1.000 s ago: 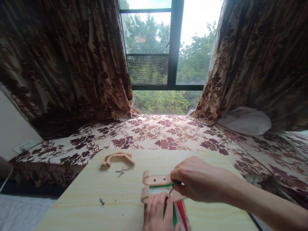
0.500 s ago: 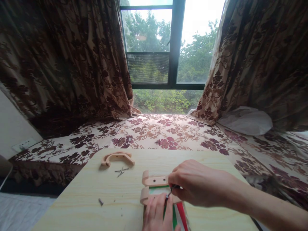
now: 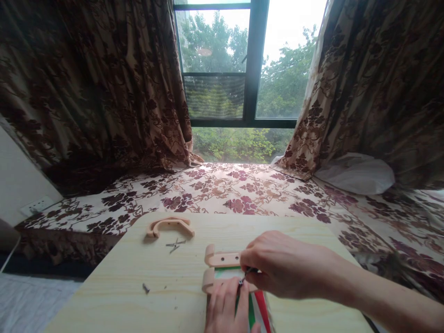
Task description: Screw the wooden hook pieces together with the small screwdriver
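Observation:
My right hand (image 3: 277, 263) is closed around a small dark screwdriver-like tool (image 3: 254, 270), mostly hidden by the fingers. Its thin metal shaft slants down to a small metal part (image 3: 240, 282) by the fingertips of my left hand. My left hand (image 3: 227, 307) lies with stretched fingers over the nearer light wooden curved piece (image 3: 208, 280), pressing on it. Just beyond is a second wooden curved piece (image 3: 227, 259) with two dark screw holes. Beneath both lies a flat item with green, white and red areas (image 3: 262, 307), partly covered by my left hand.
Two more wooden curved pieces (image 3: 173, 222) lie together on the pale wooden table (image 3: 114, 277), near several screws (image 3: 175, 245). A single screw (image 3: 145, 288) rests farther left. Behind the table is a ledge with flowered cloth (image 3: 239, 189), below a window between curtains.
Hardly anything differs. My right hand has shifted very slightly left with the tool; my left hand keeps its place. The whole view has moved a little.

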Available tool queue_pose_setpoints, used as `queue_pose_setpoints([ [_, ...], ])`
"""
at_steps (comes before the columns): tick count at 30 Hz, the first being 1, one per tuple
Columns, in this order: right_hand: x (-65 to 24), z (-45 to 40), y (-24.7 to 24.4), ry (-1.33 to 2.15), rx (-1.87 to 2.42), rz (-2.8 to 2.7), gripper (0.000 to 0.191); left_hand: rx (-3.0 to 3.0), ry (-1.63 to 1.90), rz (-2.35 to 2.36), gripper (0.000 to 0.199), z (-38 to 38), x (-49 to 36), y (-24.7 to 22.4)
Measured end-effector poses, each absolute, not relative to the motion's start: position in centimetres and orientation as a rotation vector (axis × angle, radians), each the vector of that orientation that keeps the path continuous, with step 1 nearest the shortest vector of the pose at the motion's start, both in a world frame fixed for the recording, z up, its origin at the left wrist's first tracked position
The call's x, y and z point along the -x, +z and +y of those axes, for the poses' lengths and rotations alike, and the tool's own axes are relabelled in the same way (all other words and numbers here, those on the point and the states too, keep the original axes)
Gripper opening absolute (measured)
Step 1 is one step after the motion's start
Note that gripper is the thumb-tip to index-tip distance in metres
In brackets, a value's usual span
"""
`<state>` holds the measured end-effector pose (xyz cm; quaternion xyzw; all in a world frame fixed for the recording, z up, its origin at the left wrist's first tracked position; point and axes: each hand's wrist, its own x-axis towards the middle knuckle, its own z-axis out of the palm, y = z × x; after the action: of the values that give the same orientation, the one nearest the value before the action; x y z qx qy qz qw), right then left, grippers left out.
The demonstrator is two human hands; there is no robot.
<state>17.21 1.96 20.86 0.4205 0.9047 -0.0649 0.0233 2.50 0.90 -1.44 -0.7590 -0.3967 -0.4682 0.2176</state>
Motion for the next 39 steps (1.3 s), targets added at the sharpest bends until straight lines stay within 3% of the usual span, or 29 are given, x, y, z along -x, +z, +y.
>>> queue_pose_setpoints([
  [9, -17.1, 2.1, 20.9, -0.223, -1.284, 2.803, 0.016, 2.301, -0.915, -1.080, 0.039, 0.1, -0.9, 0.5],
  [20, -17.1, 2.0, 22.6, -0.232, -1.353, 2.774, 0.017, 2.136, -1.280, -1.167, 0.033, 0.5, -2.9, -1.6],
  [32, -16.7, 2.5, 22.2, -0.202, -1.260, 2.790, 0.016, 2.137, -1.259, -1.144, 0.033, 0.4, -2.6, -0.9],
  [39, -15.1, 3.2, 22.7, -0.161, -1.080, 2.780, 0.013, 2.307, -0.926, -1.111, 0.041, 0.0, -1.2, 0.4],
])
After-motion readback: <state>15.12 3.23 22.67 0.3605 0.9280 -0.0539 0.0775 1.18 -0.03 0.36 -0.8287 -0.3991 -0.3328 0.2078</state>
